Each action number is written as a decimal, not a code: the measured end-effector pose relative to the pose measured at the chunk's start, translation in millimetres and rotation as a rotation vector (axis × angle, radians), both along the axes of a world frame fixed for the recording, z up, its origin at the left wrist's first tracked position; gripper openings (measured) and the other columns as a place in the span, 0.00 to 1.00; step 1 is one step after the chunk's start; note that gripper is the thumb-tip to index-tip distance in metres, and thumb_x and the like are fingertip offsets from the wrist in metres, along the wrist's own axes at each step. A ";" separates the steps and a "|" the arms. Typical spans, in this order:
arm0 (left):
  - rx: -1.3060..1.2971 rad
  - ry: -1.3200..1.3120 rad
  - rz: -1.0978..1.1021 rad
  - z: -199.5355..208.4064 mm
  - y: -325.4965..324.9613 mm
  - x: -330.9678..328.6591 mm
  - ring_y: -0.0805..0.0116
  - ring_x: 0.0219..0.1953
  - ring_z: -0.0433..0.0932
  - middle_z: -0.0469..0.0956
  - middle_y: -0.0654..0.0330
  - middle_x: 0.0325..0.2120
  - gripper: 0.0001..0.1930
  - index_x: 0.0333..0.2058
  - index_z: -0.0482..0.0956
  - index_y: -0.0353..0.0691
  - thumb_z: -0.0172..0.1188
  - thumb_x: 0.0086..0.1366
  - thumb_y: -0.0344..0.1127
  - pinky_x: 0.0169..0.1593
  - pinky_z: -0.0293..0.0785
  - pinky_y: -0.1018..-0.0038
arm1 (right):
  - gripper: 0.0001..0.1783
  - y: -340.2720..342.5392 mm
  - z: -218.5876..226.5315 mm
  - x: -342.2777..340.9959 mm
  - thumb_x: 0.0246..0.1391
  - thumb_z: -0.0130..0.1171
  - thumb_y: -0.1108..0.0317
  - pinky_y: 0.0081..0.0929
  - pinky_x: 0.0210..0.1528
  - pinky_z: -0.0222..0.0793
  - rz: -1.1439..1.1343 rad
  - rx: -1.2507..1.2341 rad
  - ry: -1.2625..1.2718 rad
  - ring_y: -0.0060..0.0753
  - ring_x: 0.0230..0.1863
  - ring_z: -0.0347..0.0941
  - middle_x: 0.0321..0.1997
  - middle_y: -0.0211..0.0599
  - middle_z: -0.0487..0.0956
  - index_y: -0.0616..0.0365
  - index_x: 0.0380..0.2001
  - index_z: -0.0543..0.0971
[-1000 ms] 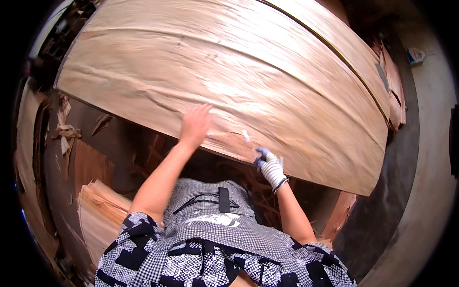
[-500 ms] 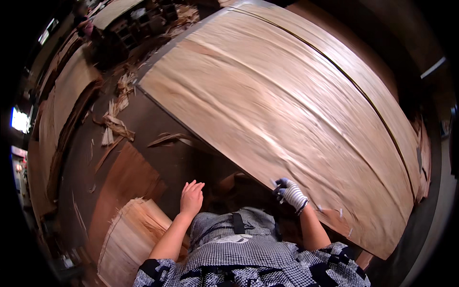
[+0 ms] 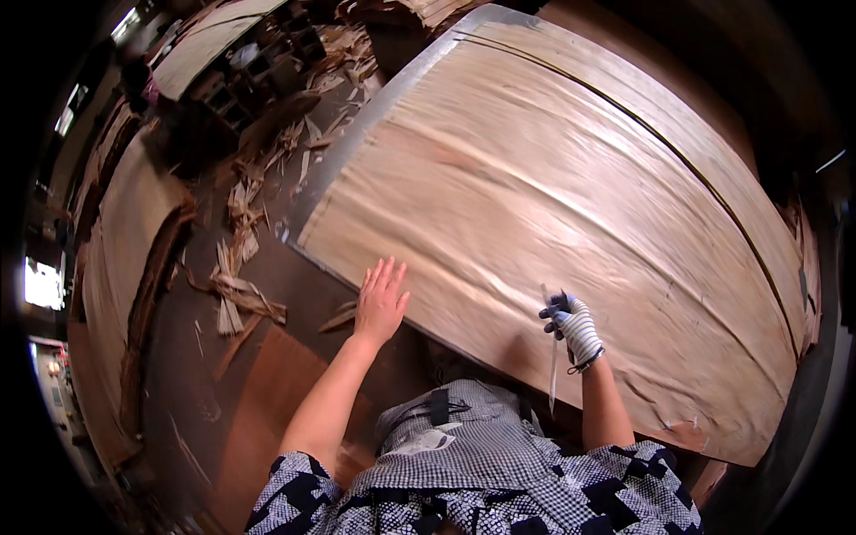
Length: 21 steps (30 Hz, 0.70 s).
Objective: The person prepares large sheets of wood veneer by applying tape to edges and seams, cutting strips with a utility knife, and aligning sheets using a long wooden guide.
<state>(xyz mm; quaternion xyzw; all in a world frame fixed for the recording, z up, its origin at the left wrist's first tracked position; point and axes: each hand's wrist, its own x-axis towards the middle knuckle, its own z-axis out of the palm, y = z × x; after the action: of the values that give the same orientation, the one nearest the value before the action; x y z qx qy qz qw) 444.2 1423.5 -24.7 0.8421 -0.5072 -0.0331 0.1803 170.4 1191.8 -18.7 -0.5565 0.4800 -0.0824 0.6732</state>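
Note:
A large pale wood veneer sheet (image 3: 499,214) with long ripples lies over a table in front of me. My left hand (image 3: 381,305) is bare, its fingers stretched out at the sheet's near left edge; whether it presses on the wood I cannot tell. Above the near part of the sheet, my right hand (image 3: 573,328), in a striped glove with dark fingertips, is closed on a thin whitish strip (image 3: 553,374). That strip sticks out above and below the fingers. Small white pieces (image 3: 695,423) show beside a reddish patch near the sheet's right corner.
The table's grey metal edge (image 3: 357,147) shows left of the sheet. A long dark line (image 3: 660,134) crosses the sheet's far side. Veneer scraps (image 3: 236,290) litter the floor, where a brown sheet (image 3: 267,392) also lies. Stacked veneer (image 3: 134,214) stands at left.
My left hand has moved forward to the sheet's edge. The right hand has gone up and over the sheet, and the whitish strip shows more fully. The view has shifted.

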 end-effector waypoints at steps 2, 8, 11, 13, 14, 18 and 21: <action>0.013 0.006 -0.010 -0.3 -19.6 35.2 0.51 0.60 0.53 0.56 0.50 0.57 0.28 0.56 0.58 0.40 0.53 0.58 0.38 0.61 0.48 0.58 | 0.10 0.4 -1.5 38.8 0.49 0.51 0.72 0.16 0.12 0.57 -0.035 0.016 0.007 0.23 0.15 0.71 0.26 0.36 0.78 0.59 0.37 0.70; -0.053 0.020 -0.174 -16.6 -91.3 123.8 0.52 0.61 0.51 0.51 0.49 0.59 0.30 0.58 0.55 0.40 0.51 0.58 0.41 0.62 0.47 0.58 | 0.06 -19.4 8.6 139.1 0.51 0.52 0.69 0.17 0.12 0.58 -0.078 0.033 0.028 0.22 0.15 0.71 0.25 0.34 0.79 0.56 0.33 0.71; -0.048 -0.038 -0.272 -33.9 -153.1 166.6 0.53 0.62 0.47 0.48 0.52 0.61 0.31 0.60 0.50 0.41 0.48 0.59 0.40 0.62 0.44 0.58 | 0.08 -29.9 6.6 184.2 0.51 0.51 0.68 0.17 0.13 0.58 -0.137 0.021 0.013 0.22 0.16 0.71 0.25 0.35 0.78 0.57 0.35 0.71; -0.032 -0.093 -0.375 -32.1 -203.6 175.3 0.57 0.63 0.46 0.47 0.56 0.62 0.31 0.60 0.50 0.41 0.46 0.60 0.41 0.63 0.42 0.60 | 0.08 -37.9 -4.1 200.3 0.52 0.50 0.68 0.16 0.13 0.59 -0.209 0.050 -0.040 0.22 0.17 0.72 0.26 0.36 0.78 0.59 0.35 0.71; -0.030 -0.126 -0.417 -32.4 -225.5 182.9 0.59 0.64 0.46 0.46 0.57 0.62 0.30 0.60 0.50 0.40 0.45 0.60 0.42 0.63 0.41 0.60 | 0.08 -40.8 -2.5 212.3 0.52 0.50 0.69 0.15 0.12 0.59 -0.246 0.065 -0.035 0.22 0.17 0.72 0.26 0.37 0.78 0.59 0.35 0.71; 0.019 -0.225 -0.562 -57.9 -267.1 205.4 0.66 0.64 0.43 0.45 0.61 0.63 0.29 0.60 0.50 0.41 0.41 0.62 0.45 0.65 0.37 0.65 | 0.06 -51.7 -5.1 256.4 0.52 0.50 0.70 0.17 0.10 0.58 -0.364 0.024 0.075 0.22 0.14 0.70 0.23 0.35 0.77 0.59 0.33 0.71; 0.055 -0.067 -0.651 -67.0 -272.2 207.8 0.67 0.64 0.43 0.44 0.61 0.63 0.30 0.61 0.49 0.43 0.39 0.62 0.46 0.65 0.37 0.66 | 0.05 -68.4 -8.4 293.2 0.51 0.53 0.69 0.19 0.11 0.57 -0.439 -0.045 0.152 0.22 0.12 0.67 0.17 0.33 0.74 0.59 0.29 0.72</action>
<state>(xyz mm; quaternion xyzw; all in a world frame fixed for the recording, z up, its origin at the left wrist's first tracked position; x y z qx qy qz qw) 652.0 1151.3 -91.7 0.6410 -0.7543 -0.0750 0.1205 463.6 1123.4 -27.2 -0.4582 0.6368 -0.1957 0.5884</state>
